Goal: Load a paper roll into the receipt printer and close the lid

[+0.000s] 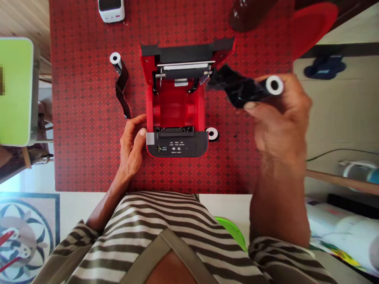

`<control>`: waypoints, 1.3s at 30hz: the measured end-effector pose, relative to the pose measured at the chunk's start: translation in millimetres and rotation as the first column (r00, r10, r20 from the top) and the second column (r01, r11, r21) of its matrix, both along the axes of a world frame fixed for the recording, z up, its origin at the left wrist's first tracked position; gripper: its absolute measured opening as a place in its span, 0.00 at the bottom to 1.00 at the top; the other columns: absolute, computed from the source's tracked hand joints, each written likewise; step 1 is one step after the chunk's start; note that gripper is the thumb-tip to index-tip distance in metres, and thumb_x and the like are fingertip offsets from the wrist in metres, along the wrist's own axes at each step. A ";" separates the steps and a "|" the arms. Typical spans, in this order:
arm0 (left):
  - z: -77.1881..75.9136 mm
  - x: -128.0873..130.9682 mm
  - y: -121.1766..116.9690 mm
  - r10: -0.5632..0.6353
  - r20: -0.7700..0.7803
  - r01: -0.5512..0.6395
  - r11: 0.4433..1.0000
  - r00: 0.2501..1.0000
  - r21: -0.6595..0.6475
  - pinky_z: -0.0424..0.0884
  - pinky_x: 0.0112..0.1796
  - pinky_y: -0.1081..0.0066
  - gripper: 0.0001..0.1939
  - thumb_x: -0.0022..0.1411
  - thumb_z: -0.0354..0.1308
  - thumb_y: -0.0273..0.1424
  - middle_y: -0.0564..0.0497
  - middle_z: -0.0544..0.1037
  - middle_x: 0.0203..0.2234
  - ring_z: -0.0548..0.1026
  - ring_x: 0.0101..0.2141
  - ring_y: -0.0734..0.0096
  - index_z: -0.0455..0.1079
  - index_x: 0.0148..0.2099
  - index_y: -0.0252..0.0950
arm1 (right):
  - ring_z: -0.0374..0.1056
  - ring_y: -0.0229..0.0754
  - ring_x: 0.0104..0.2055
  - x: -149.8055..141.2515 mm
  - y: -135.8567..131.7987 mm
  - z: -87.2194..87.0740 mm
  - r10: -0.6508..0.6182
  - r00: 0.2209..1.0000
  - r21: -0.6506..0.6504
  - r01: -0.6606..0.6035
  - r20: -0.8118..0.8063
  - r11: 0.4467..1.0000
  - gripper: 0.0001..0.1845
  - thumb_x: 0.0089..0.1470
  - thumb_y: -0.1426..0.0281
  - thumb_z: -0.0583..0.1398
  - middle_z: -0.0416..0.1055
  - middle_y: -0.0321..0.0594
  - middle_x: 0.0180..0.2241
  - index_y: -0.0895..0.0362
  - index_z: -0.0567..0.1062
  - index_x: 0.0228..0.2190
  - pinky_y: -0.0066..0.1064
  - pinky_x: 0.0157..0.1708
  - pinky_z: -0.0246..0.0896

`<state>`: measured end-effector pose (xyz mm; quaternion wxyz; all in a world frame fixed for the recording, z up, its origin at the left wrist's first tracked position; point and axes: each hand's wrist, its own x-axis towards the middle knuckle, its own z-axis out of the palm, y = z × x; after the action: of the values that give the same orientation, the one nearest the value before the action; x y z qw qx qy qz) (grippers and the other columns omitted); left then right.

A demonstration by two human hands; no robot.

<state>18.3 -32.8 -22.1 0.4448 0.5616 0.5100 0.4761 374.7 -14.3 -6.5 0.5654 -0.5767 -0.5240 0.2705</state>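
A red and black label printer [177, 146] stands on the table with its lid raised, showing its red inner bay and a roller under the lid. My left hand [132, 148] grips the printer's left front corner, thumb at the edge and fingers along the side. To the right of the printer, my right hand [281, 114] is closed around a roll of black ribbon [251, 90] with a white core. The ribbon's loose end trails left to the raised lid; whether it touches is unclear. Another black ribbon roll [121, 81], partly unwound, lies left of the printer. A white-cored roll [212, 134] sits against its right side.
A patterned red cloth [89, 165] covers the table. At the far edge are a white device [111, 14] and a dark brown container [247, 15]. A red round-edged seat [314, 29] stands beyond the right corner, and a green-topped surface [14, 118] is at left.
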 end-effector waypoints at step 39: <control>3.6 2.2 -14.8 -0.073 0.053 0.078 0.992 0.996 -0.098 0.88 0.63 0.45 0.32 0.90 0.64 0.66 0.38 0.91 0.63 0.90 0.61 0.44 0.85 0.71 0.47 | 0.84 0.66 0.52 -108.5 17.5 70.4 0.428 0.442 -0.327 -0.288 0.788 0.900 0.09 0.76 0.72 0.67 0.87 0.47 0.40 0.44 0.85 0.43 0.58 0.52 0.79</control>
<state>20.5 -47.6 -18.5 0.5025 0.5457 0.5005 0.4463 266.1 3.2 63.9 0.1259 -0.5489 -0.8193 0.1072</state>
